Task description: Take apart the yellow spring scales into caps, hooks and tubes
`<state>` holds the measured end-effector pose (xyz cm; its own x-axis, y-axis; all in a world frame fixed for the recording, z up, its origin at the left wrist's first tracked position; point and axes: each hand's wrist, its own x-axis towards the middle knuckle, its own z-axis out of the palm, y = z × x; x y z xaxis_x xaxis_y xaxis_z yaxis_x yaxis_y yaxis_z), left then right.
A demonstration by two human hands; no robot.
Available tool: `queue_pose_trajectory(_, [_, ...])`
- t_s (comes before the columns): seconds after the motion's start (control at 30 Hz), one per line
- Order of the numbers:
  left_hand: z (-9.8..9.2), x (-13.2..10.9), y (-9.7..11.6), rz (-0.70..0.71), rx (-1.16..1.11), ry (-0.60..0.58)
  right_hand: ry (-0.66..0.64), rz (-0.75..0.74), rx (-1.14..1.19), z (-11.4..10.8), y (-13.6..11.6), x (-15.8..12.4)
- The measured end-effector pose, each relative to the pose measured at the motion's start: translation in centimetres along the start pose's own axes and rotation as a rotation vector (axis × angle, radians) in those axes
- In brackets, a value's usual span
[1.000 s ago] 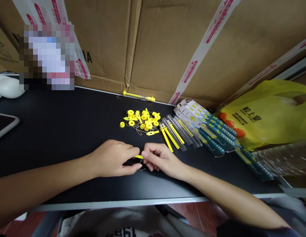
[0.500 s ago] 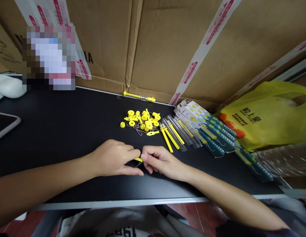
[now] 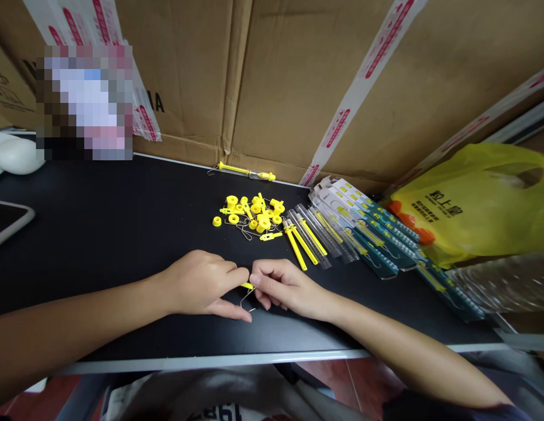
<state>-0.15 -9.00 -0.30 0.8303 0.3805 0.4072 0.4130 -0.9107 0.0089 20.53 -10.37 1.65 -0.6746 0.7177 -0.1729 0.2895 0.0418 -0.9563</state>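
Observation:
My right hand point(image 3: 286, 286) pinches a small yellow spring scale part point(image 3: 247, 286) between thumb and fingertips, low over the black table. From the other side, the curled fingers of my left hand point(image 3: 213, 285) close on the same part, and its thumb stretches away, apart from the index finger. A thin bent metal hook point(image 3: 244, 300) hangs below the part, near the left thumb. The fingers cover most of the part. Beyond my hands lies a pile of yellow rings point(image 3: 263, 223), yellow tabs and wire hooks. To its right are yellow rods point(image 3: 298, 248) and clear tubes point(image 3: 325, 237).
Boxed spring scales point(image 3: 377, 234) are stacked at the right, beside a yellow plastic bag point(image 3: 478, 204) and a clear ribbed plastic item point(image 3: 509, 283). One assembled spring scale point(image 3: 245, 171) lies at the back by the cardboard boxes point(image 3: 289, 88). A phone point(image 3: 11, 222) rests at the left.
My left thumb has moved slightly down, away from the index finger. More of the metal hook now shows below the yellow part. My right hand has hardly moved.

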Motion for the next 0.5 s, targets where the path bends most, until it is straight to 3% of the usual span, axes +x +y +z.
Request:
queue_pose_trajectory(0.23, [0.1,0.07,-0.03,0.05,0.039,0.006,-0.035,-0.028,-0.044,0.01,-0.01,-0.05])
queue_pose_trajectory(0.5, [0.03,0.0,-0.22,0.081,0.166,0.028,0.037,-0.09,-0.068,0.22,0.41,0.02])
